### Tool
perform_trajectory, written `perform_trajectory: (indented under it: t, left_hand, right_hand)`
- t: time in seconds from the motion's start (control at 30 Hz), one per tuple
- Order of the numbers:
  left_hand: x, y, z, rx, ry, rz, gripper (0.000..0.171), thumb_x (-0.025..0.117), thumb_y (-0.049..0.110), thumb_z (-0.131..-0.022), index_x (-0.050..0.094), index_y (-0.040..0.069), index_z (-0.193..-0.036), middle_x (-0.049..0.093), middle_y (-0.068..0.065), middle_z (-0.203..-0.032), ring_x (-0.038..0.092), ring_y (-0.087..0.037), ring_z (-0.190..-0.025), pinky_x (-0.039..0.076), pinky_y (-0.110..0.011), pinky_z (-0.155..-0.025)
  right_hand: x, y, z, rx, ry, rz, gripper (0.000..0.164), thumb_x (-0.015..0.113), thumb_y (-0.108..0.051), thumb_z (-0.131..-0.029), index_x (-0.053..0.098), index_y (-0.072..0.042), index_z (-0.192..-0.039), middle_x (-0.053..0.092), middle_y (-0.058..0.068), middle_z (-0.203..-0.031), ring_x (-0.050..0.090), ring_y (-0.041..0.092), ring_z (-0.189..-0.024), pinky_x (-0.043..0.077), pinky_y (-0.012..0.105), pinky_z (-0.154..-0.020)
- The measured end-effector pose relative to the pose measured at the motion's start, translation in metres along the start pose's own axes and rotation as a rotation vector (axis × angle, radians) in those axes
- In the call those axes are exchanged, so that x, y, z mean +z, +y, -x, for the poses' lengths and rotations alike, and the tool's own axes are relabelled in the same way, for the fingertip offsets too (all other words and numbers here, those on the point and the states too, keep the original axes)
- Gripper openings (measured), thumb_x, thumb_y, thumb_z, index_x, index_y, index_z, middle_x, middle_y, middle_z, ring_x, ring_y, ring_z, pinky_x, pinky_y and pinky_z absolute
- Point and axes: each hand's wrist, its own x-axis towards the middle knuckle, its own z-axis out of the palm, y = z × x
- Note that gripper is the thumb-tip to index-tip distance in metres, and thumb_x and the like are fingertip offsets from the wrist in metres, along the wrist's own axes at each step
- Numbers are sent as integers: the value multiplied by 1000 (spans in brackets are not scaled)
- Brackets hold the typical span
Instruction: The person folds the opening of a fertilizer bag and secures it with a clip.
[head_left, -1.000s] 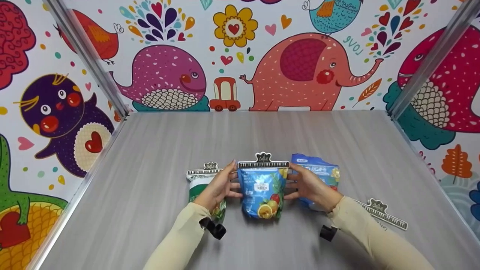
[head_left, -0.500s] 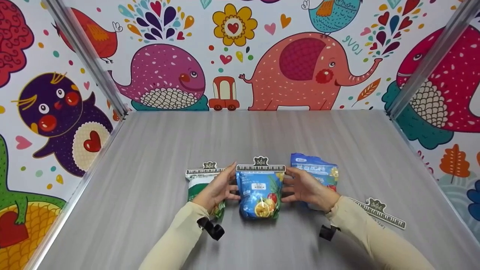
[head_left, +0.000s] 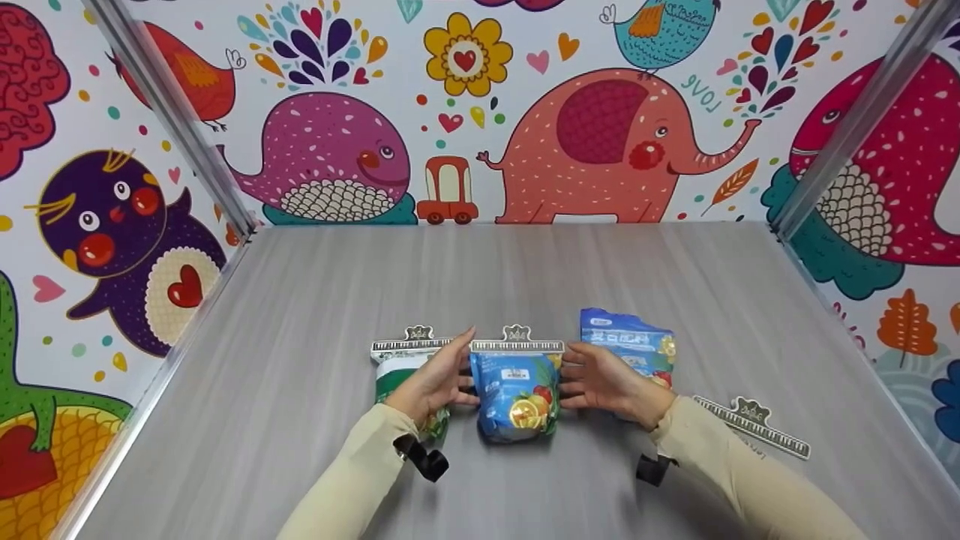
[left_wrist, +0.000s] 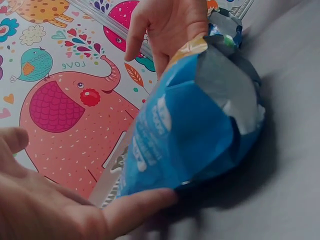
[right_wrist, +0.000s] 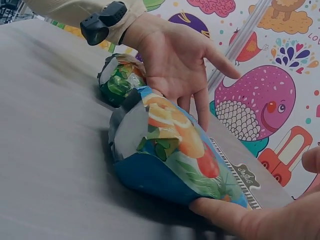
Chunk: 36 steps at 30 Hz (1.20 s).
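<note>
A blue fruit-printed pouch (head_left: 517, 397) lies between my two hands, its top edge held by a clip (head_left: 517, 346) with a piano-key pattern. My left hand (head_left: 436, 381) is at its left side and my right hand (head_left: 616, 384) at its right, fingers extended. In the left wrist view, the left hand's finger touches the underside edge of the pouch (left_wrist: 175, 125). A right-hand fingertip meets the pouch (right_wrist: 175, 155) in the right wrist view. Partly behind the left hand is a green-and-white pouch (head_left: 391, 373) with a matching clip (head_left: 412, 344).
Behind the right hand lies another blue pouch (head_left: 624, 330), with no clip on its uneven top. A loose piano-key clip (head_left: 757, 427) rests by the right forearm. Cartoon-printed walls (head_left: 345, 150) enclose the grey table (head_left: 315, 285) at the back and sides.
Between my hands, the clipped blue pouch has moved a little left, and its clipped top has come down lower and nearer. Both hands have followed slightly. The other pouches and loose clip stay put.
</note>
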Motion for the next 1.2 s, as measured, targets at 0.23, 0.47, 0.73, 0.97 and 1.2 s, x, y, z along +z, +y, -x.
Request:
perform_trajectory:
  t: [0.23,0.47,0.73,0.97,1.2]
  left_hand:
    - [2,2,2,-13,-1,27,83,33,50,-103,-5,1,-157,2,-35,-158,9,-55,-143,23,-69,-107]
    - [7,1,4,-9,-17,47,82,36,48,-102,-1,1,-157,6,-36,-156,8,-54,-144,18,-69,-109]
    - [10,0,8,6,-32,58,80,37,46,-102,-2,4,-158,5,-34,-157,8,-50,-145,16,-68,-110]
    - [11,-1,8,6,-36,65,77,37,44,-102,2,4,-158,10,-33,-157,12,-48,-145,15,-67,-111]
    - [12,-1,9,4,-38,61,78,37,44,-103,2,2,-157,8,-32,-159,6,-48,-146,12,-70,-110]
  right_hand:
    - [0,2,-1,11,6,2,70,22,-32,-107,-15,8,-151,-11,34,-158,8,54,-144,25,59,-112]
    - [0,3,-1,9,50,-5,69,26,-32,-108,-6,10,-152,-3,32,-158,17,52,-143,32,56,-109]
    - [0,2,-2,10,40,-8,69,27,-31,-107,-6,9,-153,-6,31,-159,11,54,-143,28,58,-111]
    - [1,2,-1,18,35,-17,69,26,-31,-107,-7,9,-153,-8,31,-159,9,54,-144,26,58,-112]
    - [3,1,3,30,48,-17,72,28,-31,-107,-11,9,-152,-7,32,-158,8,54,-144,26,59,-111]
